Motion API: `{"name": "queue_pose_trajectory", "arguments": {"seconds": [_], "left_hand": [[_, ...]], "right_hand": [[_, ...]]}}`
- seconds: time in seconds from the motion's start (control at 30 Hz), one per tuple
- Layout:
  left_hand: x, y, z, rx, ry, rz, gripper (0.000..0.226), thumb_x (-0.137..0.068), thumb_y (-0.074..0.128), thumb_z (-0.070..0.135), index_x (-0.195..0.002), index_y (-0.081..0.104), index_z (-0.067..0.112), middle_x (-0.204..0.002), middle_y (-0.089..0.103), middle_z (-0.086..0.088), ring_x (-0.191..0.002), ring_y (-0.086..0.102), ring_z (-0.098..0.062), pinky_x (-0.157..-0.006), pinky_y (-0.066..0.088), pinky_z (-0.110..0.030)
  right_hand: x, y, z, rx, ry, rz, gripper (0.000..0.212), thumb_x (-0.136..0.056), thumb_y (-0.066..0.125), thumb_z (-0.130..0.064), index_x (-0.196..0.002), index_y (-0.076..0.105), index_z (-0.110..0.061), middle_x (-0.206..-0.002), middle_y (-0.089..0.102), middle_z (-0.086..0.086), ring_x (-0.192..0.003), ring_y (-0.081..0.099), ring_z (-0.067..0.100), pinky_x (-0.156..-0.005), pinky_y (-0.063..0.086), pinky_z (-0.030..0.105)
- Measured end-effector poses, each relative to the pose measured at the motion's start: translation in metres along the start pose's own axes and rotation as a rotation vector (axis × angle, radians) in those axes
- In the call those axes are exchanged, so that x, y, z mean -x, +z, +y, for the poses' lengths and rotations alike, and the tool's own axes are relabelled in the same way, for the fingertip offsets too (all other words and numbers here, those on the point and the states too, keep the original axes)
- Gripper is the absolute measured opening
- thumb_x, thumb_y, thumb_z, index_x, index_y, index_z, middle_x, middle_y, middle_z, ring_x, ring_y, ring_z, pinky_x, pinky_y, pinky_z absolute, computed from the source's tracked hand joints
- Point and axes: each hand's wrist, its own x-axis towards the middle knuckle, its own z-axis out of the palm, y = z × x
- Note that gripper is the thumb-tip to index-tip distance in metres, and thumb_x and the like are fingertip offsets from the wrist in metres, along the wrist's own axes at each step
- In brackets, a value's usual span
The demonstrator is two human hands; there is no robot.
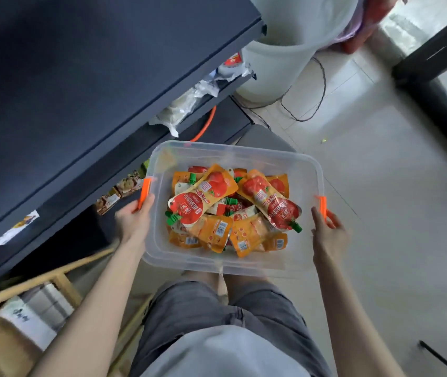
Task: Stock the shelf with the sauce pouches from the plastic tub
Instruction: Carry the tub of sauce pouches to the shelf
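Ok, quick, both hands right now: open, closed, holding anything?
Left hand: grips the plastic tub at its left orange clip.
Right hand: grips the tub at its right orange clip.

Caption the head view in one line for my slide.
Left hand and right hand hold the clear plastic tub of sauce pouches by its orange clips, beside the dark shelf.

Gripping the clear plastic tub (244, 149) at both ends: left hand (132, 219) on the tub's left orange latch (145, 193), right hand (328, 232) on its right one; inside the tub, heaped red and orange sauce pouches (230, 210); left of the tub, dark shelf (80, 91); beyond the tub, white bucket (284, 50).
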Motion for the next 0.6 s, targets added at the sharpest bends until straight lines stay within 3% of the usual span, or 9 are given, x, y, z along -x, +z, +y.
{"name": "queue_pose_trajectory", "arguments": {"seconds": [0.13,0.3,0.5,0.6], "left_hand": [[-0.038,0.047,0.044,-0.097,0.013,-0.116,0.028,-0.085,0.066,0.030,-0.062,0.060,0.015,-0.062,0.048,-0.002,-0.062,0.042,-0.016,-0.063,0.037,-0.029],[-0.087,0.120,0.089,-0.184,0.021,-0.224,0.020,-0.085,0.066,0.028,-0.067,0.064,0.019,-0.066,0.057,0.002,-0.066,0.052,-0.012,-0.063,0.044,-0.026],[-0.149,0.209,0.100,-0.313,0.070,-0.356,0.019,-0.086,0.064,0.029,-0.069,0.065,0.022,-0.077,0.065,-0.003,-0.075,0.058,-0.018,-0.072,0.049,-0.035],[-0.170,0.250,0.098,-0.339,0.110,-0.365,0.020,-0.088,0.062,0.031,-0.069,0.065,0.023,-0.075,0.064,-0.001,-0.072,0.056,-0.016,-0.069,0.047,-0.031]], "right_hand": [[-0.031,0.015,-0.014,-0.083,0.083,0.075,0.031,-0.082,0.071,-0.029,-0.107,0.065,-0.012,-0.097,0.065,0.013,-0.081,0.058,0.022,-0.074,0.049,0.036],[-0.073,0.039,-0.015,-0.163,0.185,0.226,0.034,-0.081,0.071,-0.027,-0.109,0.065,-0.007,-0.096,0.066,0.013,-0.081,0.057,0.021,-0.074,0.047,0.034],[-0.134,0.073,0.010,-0.263,0.266,0.367,0.038,-0.082,0.070,-0.026,-0.111,0.063,-0.004,-0.095,0.064,0.012,-0.081,0.056,0.020,-0.072,0.045,0.030],[-0.164,0.089,0.024,-0.308,0.274,0.405,0.035,-0.083,0.069,-0.025,-0.112,0.063,-0.007,-0.097,0.064,0.013,-0.078,0.056,0.016,-0.070,0.044,0.028]]}}
